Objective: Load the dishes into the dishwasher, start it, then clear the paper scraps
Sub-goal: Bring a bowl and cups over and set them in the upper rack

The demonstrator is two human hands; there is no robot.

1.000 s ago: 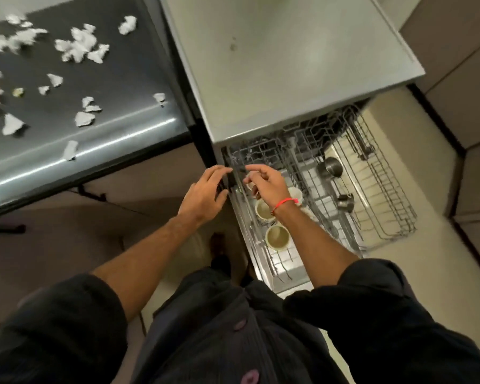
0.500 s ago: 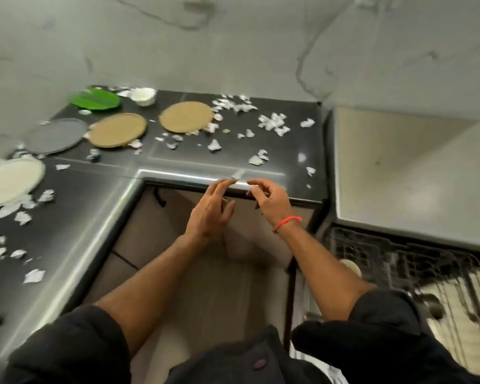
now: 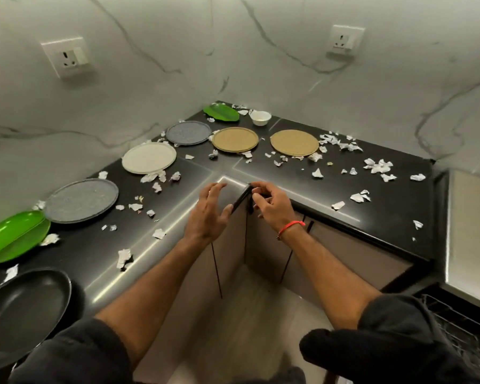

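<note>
Several plates lie on the black L-shaped counter (image 3: 288,178): two tan plates (image 3: 235,139), a white plate (image 3: 149,157), two grey plates (image 3: 81,200), two green leaf-shaped plates (image 3: 14,236) and a black dish (image 3: 25,309). A small white bowl (image 3: 260,117) stands at the back. Torn paper scraps (image 3: 377,166) are strewn over the whole counter. My left hand (image 3: 209,214) hovers with spread fingers in front of the counter's inner corner. My right hand (image 3: 272,203) is beside it with loosely curled fingers, and I see nothing in it. The dishwasher rack (image 3: 455,322) shows at the lower right.
The dishwasher's grey top (image 3: 471,231) adjoins the counter's right end. Beige cabinet doors (image 3: 266,245) with thin black handles run below the counter. Two wall sockets (image 3: 70,58) sit on the marble wall.
My view has swung up and left from the pulled-out dishwasher rack to the counter corner. Both hands came away from the rack and now hover at the counter's inner corner.
</note>
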